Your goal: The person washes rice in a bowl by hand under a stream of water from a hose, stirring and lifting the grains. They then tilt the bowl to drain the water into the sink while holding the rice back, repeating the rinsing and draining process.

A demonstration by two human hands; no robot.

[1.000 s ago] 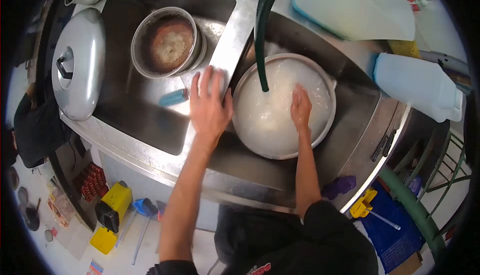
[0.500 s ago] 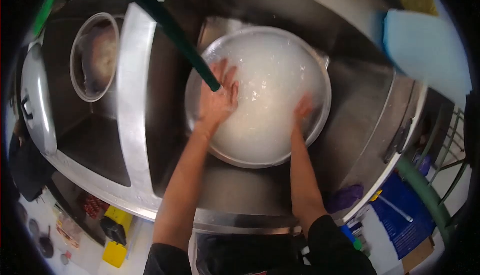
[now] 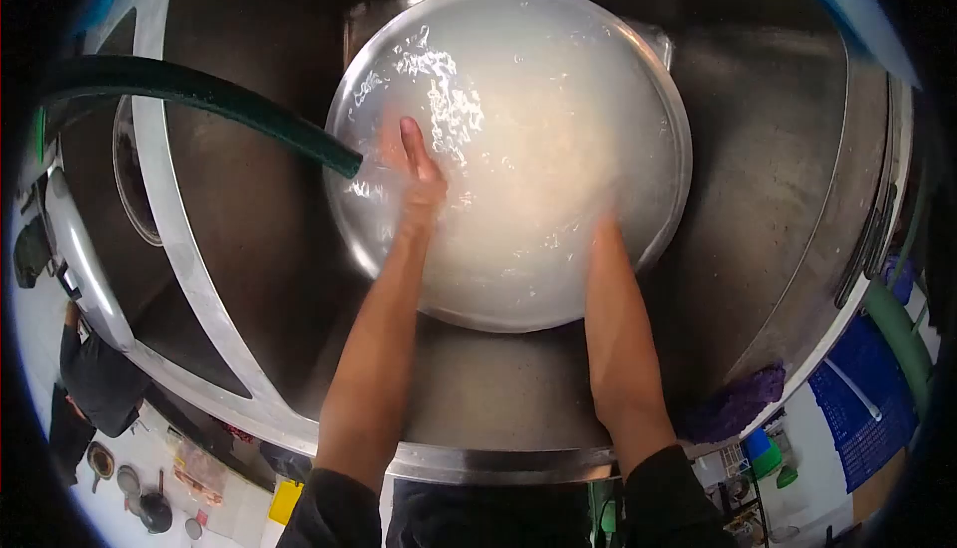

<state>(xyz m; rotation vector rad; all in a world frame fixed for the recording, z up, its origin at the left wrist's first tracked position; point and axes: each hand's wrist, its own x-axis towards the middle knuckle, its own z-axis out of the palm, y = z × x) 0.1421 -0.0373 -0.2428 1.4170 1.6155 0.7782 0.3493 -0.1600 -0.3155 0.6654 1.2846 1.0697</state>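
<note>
A wide round metal basin [image 3: 682, 149] full of cloudy whitish water [image 3: 528, 80] stands in the steel sink. Something pale lies under the surface, too blurred to name. My left hand [image 3: 419, 174] dips into the water on the left side, thumb raised and fingers stretched out below the surface, holding nothing visible. Beside it, the end of a dark green hose [image 3: 289, 137] hangs over the basin's left rim, and the water ripples there. On the right side my right hand [image 3: 605, 221] is sunk in the milky water, its fingers hidden.
A steel divider [image 3: 189, 239] separates a second sink compartment on the left, where a clear round container [image 3: 128, 169] shows partly. A metal lid [image 3: 88, 259] leans at the far left. A purple cloth [image 3: 743, 404] lies at the front right. Another person [image 3: 100, 379] is at the lower left.
My right hand has sunk deeper into the water. The hose end has shifted left, off my left hand. My view has moved right and closer to the basin.
</note>
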